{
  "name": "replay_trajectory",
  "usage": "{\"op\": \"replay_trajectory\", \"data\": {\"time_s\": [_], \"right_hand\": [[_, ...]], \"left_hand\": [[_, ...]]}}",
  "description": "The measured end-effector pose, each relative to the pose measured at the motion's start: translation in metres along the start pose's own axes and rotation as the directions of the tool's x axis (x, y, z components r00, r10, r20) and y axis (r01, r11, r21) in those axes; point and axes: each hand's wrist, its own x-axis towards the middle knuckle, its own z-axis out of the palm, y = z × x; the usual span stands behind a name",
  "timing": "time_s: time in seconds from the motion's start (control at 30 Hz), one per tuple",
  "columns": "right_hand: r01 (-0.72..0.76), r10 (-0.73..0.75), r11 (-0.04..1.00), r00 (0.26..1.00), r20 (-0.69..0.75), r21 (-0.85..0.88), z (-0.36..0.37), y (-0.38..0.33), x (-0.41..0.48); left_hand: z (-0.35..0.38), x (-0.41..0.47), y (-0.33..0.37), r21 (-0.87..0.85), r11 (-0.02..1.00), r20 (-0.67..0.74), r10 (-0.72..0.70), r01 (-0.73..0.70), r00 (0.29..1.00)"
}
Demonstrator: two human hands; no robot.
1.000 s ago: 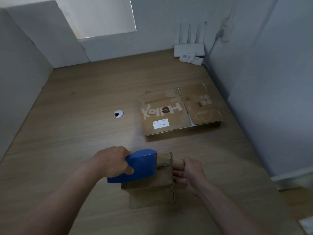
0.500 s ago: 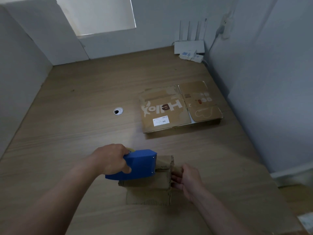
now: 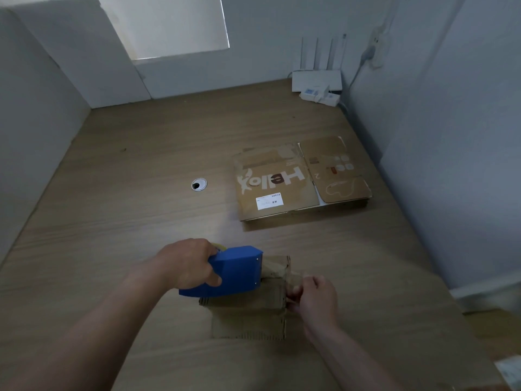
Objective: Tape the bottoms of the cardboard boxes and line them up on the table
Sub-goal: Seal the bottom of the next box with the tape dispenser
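Note:
A small cardboard box (image 3: 255, 301) stands on the wooden table (image 3: 118, 227) near its front edge, one flap lying flat toward me. My left hand (image 3: 189, 263) grips a blue tape dispenser (image 3: 234, 270) that rests on the top of the box, its mouth facing right. My right hand (image 3: 313, 299) holds the right side of the box, with its fingers curled against the edge where the tape comes down. A flattened "Hello" cardboard box (image 3: 298, 177) lies farther back on the right.
A white router (image 3: 317, 77) with antennas and a small white device stand in the far right corner, cabled to a wall plug. A round cable hole (image 3: 199, 184) sits mid-table. White walls close in the left, back and right sides.
The dispenser and my left hand have slid slightly left across the box top. My right hand has closed in tighter on the box's right edge.

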Motion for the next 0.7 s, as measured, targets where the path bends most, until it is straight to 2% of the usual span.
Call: {"op": "replay_trajectory", "data": {"time_s": [0.2,0.37,0.5,0.6,0.63,0.67,0.7], "right_hand": [[0.037,-0.044,0.991,0.998,-0.049,-0.127,0.002,0.018,0.013],[0.078,-0.085,0.965,0.996,-0.018,-0.251,0.011,0.023,0.016],[0.149,-0.159,0.867,0.987,0.019,-0.475,0.018,0.025,0.02],[0.136,-0.172,0.842,0.985,-0.02,-0.522,0.01,0.023,0.025],[0.205,-0.256,0.823,0.966,-0.023,-0.53,0.003,0.02,0.022],[0.342,-0.383,0.778,0.923,0.033,-0.528,-0.005,0.016,0.02],[0.498,-0.487,0.697,0.857,0.17,-0.517,-0.012,0.012,0.016]], "left_hand": [[0.002,-0.001,0.001,0.006,1.0,0.009,0.012,-0.012,1.0],[0.003,0.0,0.0,0.028,0.999,0.003,0.022,-0.022,1.0],[0.004,0.001,-0.001,0.029,1.0,0.001,0.011,-0.011,1.0],[0.003,0.001,0.0,0.026,1.0,0.003,0.016,-0.016,1.0],[0.002,0.0,0.0,0.022,1.0,0.005,0.016,-0.016,1.0],[0.002,0.0,0.0,0.02,1.0,0.006,0.015,-0.015,1.0],[0.002,0.001,0.0,0.021,1.0,0.007,0.013,-0.013,1.0]]}}
